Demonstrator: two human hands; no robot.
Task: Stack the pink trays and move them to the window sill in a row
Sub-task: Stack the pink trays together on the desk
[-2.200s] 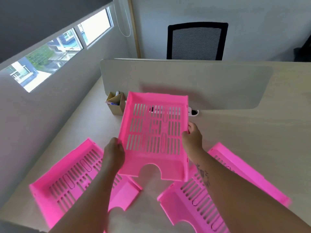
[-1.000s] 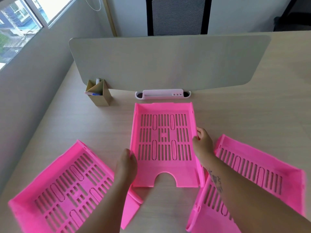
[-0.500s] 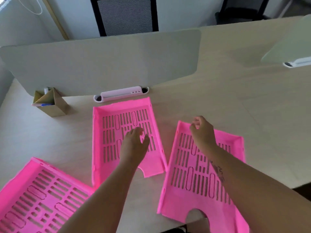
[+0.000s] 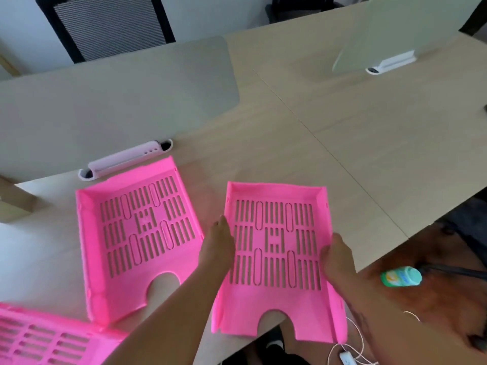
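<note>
Three pink slotted trays lie on the pale desk. The right tray [image 4: 276, 248] sits near the desk's front edge, its notched end hanging over it. My left hand [image 4: 217, 246] grips its left wall and my right hand [image 4: 336, 256] grips its right wall. The middle tray [image 4: 137, 233] lies flat to the left, untouched. A third tray [image 4: 39, 338] shows only partly at the bottom left corner. The window sill is out of view.
A grey divider panel [image 4: 118, 101] with a white clip base [image 4: 126, 159] stands behind the trays. A cardboard holder [image 4: 13, 201] sits at the left edge. A second divider [image 4: 395, 35] stands at the far right. A green bottle [image 4: 400, 276] and white cables [image 4: 350, 356] lie below the desk edge.
I set the middle tray down on the desk and let go. The view swung right, and both hands moved over to the right tray and took hold of its side walls.
</note>
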